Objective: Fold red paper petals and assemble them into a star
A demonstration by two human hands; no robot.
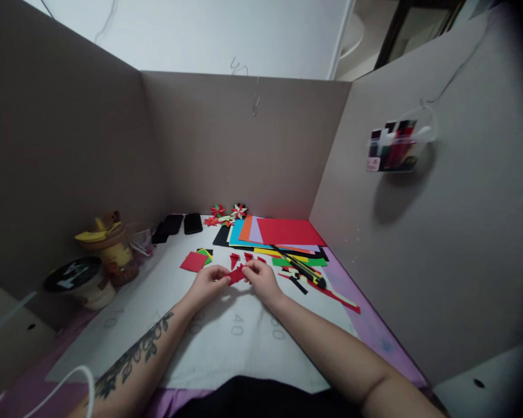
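Between both hands is a small folded piece of red paper [236, 275], pinched at its two ends. My left hand [210, 281] grips its left end between thumb and fingers. The right end is in the fingers of my right hand [261, 280]. Just beyond them lie a few small red folded paper pieces [234, 259]. A stack of paper squares [194, 261], red on top with green and yellow under it, sits to the left of the hands. To the right, a yellow and black utility knife [309, 273] rests on colored paper strips [300, 262].
Sheets of colored paper [287, 232] are piled at the back right. Finished paper stars [239, 211] stand near the back wall, beside a dark phone-like object [193, 223]. Tubs and containers [91, 284] line the left side. Grey panels [244, 145] enclose the table.
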